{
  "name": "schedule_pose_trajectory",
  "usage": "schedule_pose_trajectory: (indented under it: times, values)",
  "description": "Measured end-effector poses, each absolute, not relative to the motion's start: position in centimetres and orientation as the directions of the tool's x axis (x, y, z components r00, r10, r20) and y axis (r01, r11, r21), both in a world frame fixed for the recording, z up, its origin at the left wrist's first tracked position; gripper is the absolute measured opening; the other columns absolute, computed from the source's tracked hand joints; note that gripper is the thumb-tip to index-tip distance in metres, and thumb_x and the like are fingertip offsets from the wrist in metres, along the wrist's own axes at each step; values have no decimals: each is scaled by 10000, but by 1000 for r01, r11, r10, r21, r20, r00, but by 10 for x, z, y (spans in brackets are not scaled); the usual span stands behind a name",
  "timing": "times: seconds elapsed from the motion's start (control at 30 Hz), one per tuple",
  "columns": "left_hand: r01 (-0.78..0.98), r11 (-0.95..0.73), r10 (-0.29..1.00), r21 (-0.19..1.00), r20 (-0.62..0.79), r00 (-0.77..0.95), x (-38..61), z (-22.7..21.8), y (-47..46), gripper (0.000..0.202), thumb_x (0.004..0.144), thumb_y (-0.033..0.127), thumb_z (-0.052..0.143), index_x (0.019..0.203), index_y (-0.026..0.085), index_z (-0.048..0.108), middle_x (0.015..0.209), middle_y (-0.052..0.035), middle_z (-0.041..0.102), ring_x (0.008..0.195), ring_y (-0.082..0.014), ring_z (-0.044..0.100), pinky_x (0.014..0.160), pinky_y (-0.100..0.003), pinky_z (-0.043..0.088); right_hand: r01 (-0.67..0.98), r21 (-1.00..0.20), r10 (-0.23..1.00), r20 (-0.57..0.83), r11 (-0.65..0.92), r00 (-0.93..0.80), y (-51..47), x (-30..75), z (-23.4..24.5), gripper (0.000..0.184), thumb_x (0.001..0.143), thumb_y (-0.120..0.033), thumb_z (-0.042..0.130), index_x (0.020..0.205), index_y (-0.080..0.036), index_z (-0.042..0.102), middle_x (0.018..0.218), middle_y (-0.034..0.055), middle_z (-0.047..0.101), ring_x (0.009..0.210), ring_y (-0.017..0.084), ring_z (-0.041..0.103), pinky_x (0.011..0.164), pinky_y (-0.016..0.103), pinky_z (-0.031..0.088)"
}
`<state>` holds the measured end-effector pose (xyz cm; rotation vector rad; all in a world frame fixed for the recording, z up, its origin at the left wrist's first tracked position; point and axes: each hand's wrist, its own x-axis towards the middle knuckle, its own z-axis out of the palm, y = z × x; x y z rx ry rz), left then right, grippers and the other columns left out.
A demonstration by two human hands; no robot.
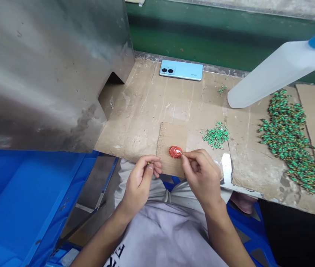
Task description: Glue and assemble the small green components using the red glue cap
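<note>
**Hand-work station, contents as found**

1. Left hand [139,183]: fingers curled, thumb and forefinger closed on a tiny yellowish part [148,162], mostly hidden by the fingertips.
2. Right hand [202,177]: thumb and forefinger pinched shut, their tips touching the right edge of the disc below. Anything held there is too small to tell.
3. Red disc [175,151]: round, glossy, lying flat between the two hands, with a pale shine on top.
4. Cardboard offcut [171,146]: brown, under the disc, laid on the larger sheet.
5. Grey T-shirt [163,237]: worn by the person, printed with dark lettering, just below the hands.
6. Blue plastic crate [21,193]: left of the person, below bench level.
7. Green-and-yellow components, small pile [215,135]: just right of the offcut.
8. Same components, long heap [288,141]: further right. A few more lie scattered [222,89] further back.
9. Cardboard sheet [146,122]: worn and stained, covering the bench.
10. Steel housing [43,74]: large, scuffed, overhanging the left of the bench.
11. White plastic bottle [274,70]: blue-ended, held above the heap, tilted.
12. Pale blue smartphone [181,70]: face down, against the far edge.
13. Green wall [202,33]: beyond the bench.
</note>
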<state>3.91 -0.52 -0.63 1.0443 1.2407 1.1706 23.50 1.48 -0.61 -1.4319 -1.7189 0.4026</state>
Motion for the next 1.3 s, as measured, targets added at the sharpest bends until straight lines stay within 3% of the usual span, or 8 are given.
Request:
schedule_pose_trajectory:
  times: [0.37, 0.6, 0.77, 0.9, 1.07, 1.2, 1.3]
  values:
    - [-116, 133, 987, 984, -142, -75, 38, -13, -1, 174, 1069, 336, 695, 1100, 168, 727, 954, -74, 804, 832, -185, 777, 778, -316, 657, 646, -710, 935, 353, 280, -18, 14, 235, -5, 124, 1068, -164, 649, 989, -243, 703, 868, 29, 705, 624, 163, 592, 597, 312, 479]
    - [-164, 138, 983, 977, -156, -101, 41, -14, -1, 225, 1057, 386, 727, 1093, 163, 731, 951, -85, 827, 860, -203, 818, 807, -337, 695, 650, -707, 929, 369, 280, 2, 13, 232, 1, 135, 1056, -140, 658, 976, -237, 706, 826, 8, 679, 554, 132, 518, 539, 297, 440]
    - [-226, 69, 975, 972, -113, -189, 39, -14, -3, 174, 1041, 326, 771, 1105, 183, 696, 1134, -123, 883, 1064, -246, 869, 942, -370, 711, 562, -784, 942, 336, 263, 27, 7, 229, 8, 155, 1028, -105, 678, 951, -238, 688, 797, -19, 622, 550, 122, 497, 525, 283, 428]
    - [-273, 77, 957, 959, -147, -248, 37, -12, -4, 221, 1014, 326, 812, 1096, 197, 652, 1287, -162, 859, 1132, -291, 864, 968, -409, 717, 524, -804, 957, 272, 282, -98, -4, 219, 7, 175, 1033, -81, 652, 961, -240, 661, 821, -10, 659, 554, 120, 532, 517, 274, 429]
    - [-283, 133, 942, 950, -210, -263, 34, -9, -2, 308, 969, 355, 866, 1126, 191, 657, 1157, -145, 893, 987, -275, 892, 828, -335, 739, 657, -653, 926, 287, 377, -246, -11, 203, 0, 168, 1081, -99, 566, 996, -218, 648, 885, 42, 718, 727, 190, 716, 624, 299, 507]
    - [-211, 144, 940, 967, -201, -277, 32, -7, -2, 308, 950, 383, 879, 1099, 163, 723, 1051, -130, 904, 821, -246, 890, 692, -286, 723, 740, -525, 906, 290, 419, -307, -12, 195, -3, 211, 1122, -134, 506, 1012, -196, 675, 876, 40, 720, 694, 193, 721, 568, 319, 462]
    - [-131, 126, 945, 983, -159, -286, 31, -8, -2, 257, 960, 375, 865, 1059, 154, 780, 1051, -132, 902, 805, -232, 881, 625, -249, 692, 771, -461, 895, 298, 439, -331, -12, 193, -5, 259, 1131, -140, 487, 969, -194, 681, 849, 34, 710, 653, 187, 702, 547, 336, 432]
